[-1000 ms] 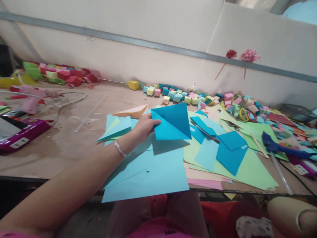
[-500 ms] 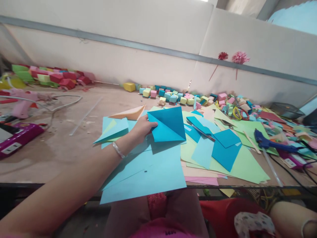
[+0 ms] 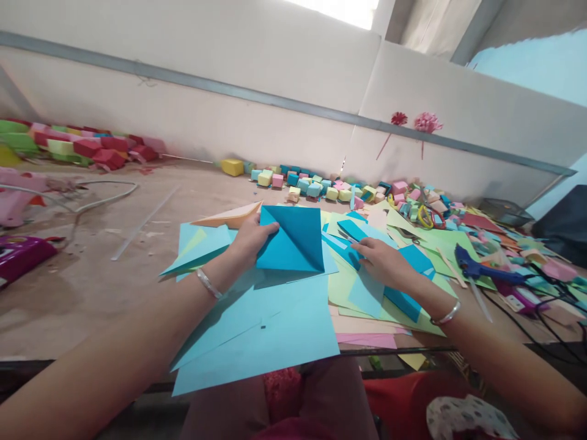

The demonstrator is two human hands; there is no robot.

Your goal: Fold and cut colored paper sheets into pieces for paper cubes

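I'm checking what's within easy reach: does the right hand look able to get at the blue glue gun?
Probably yes: the glue gun lies uncovered to the right of the right hand, with seemingly only paper and a thin stick between.

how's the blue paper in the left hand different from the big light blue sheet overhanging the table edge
The blue paper is deeper in color; the light blue sheet is paler.
The blue paper looks smaller; the light blue sheet is clearly larger.
The blue paper is gripped by the left hand; the light blue sheet lies over the table's near edge.
Both are blue-toned and straight-edged.
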